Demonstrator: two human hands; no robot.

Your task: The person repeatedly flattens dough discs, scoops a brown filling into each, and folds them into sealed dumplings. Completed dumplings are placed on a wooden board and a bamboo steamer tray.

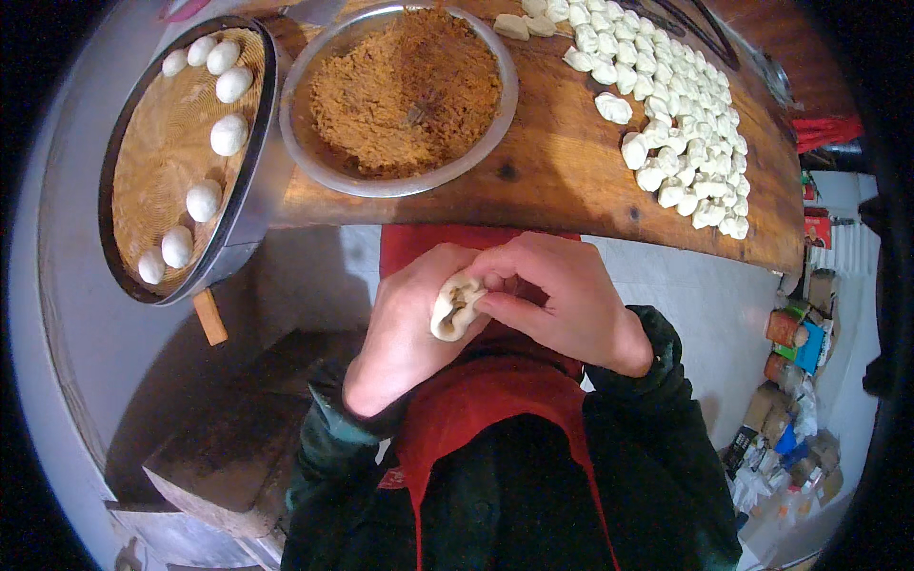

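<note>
A dough wrapper (450, 314) with its mouth partly gathered rests in my left hand (407, 314), whose fingers curl around it. The thumb and forefinger of my right hand (564, 292) pinch the wrapper's edge on its right side. Through the gap in the dough a little brownish filling shows. Both hands are in front of a red apron (485, 385), just short of the table's near edge. Beyond them stands a wide metal basin (396, 189) of orange-brown crumbly filling (371, 93). Most of my left fingers are hidden behind the dough.
On the wooden table (543, 193), many white dough pieces (664, 78) lie at the right. A round steamer (143, 185) at the left holds several smooth white dough balls (230, 134) along its edge. Assorted packages and bags (778, 442) are piled on the floor at the far right.
</note>
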